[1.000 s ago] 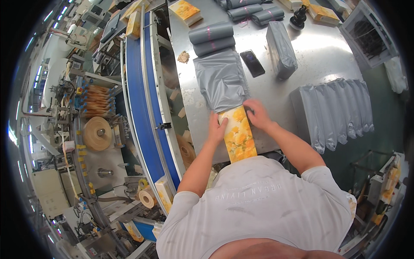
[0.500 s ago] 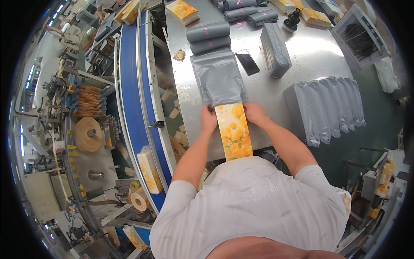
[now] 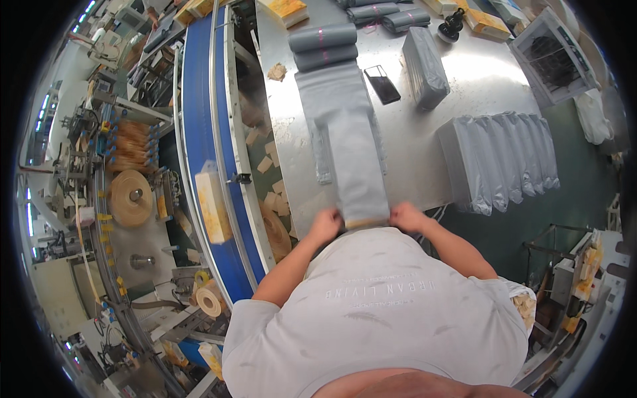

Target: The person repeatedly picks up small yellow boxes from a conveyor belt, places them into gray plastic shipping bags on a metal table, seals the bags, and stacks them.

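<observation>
Grey plastic bag [image 3: 355, 166] lies lengthwise on the steel tabletop [image 3: 464, 79], its near end at the tabletop's front edge, pinched by closed fingers of the left hand [image 3: 326, 224] and right hand [image 3: 406, 216]. A blue conveyor [image 3: 199, 132] runs left of the tabletop.

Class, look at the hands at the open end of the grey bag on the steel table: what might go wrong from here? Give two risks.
1. Both the left hand and the right hand grip the grey bag at the table edge, so the pack inside might slide out and drop.
2. The bag overlies loose flat bags; pulling it may drag those askew.
</observation>
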`<state>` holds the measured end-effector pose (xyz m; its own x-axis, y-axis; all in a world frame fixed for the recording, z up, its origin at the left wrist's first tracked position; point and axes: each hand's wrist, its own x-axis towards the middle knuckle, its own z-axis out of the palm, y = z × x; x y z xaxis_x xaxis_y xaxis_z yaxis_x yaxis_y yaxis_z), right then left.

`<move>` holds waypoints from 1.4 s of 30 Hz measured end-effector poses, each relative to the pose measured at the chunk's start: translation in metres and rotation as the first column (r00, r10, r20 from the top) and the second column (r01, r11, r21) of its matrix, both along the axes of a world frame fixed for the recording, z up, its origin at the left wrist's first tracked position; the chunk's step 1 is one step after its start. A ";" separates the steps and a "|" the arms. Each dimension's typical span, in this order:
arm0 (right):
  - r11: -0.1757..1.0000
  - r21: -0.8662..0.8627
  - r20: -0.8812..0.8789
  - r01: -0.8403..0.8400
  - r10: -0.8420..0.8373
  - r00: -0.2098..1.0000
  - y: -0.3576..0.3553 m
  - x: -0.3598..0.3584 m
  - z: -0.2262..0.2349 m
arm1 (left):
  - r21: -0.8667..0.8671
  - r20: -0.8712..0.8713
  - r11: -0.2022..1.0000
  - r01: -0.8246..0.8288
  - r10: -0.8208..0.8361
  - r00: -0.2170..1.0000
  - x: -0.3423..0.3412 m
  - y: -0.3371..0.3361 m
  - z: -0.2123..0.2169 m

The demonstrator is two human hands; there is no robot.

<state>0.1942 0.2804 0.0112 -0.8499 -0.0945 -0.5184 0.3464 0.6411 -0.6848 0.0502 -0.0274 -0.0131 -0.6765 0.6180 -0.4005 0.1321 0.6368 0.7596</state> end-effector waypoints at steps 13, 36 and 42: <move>0.997 0.030 -0.552 -0.070 0.075 0.831 -0.098 -0.098 0.042 | 0.169 0.192 0.875 -0.454 0.423 0.886 0.012 0.004 -0.012; 0.846 0.514 -0.468 0.146 0.133 0.874 0.023 0.051 0.057 | -0.070 -0.892 0.768 0.637 -0.335 0.305 -0.069 0.007 0.060; 0.605 0.743 -0.533 -0.286 0.794 0.293 0.031 -0.078 0.063 | -0.351 -0.830 0.530 0.772 -0.558 0.005 -0.100 0.024 0.057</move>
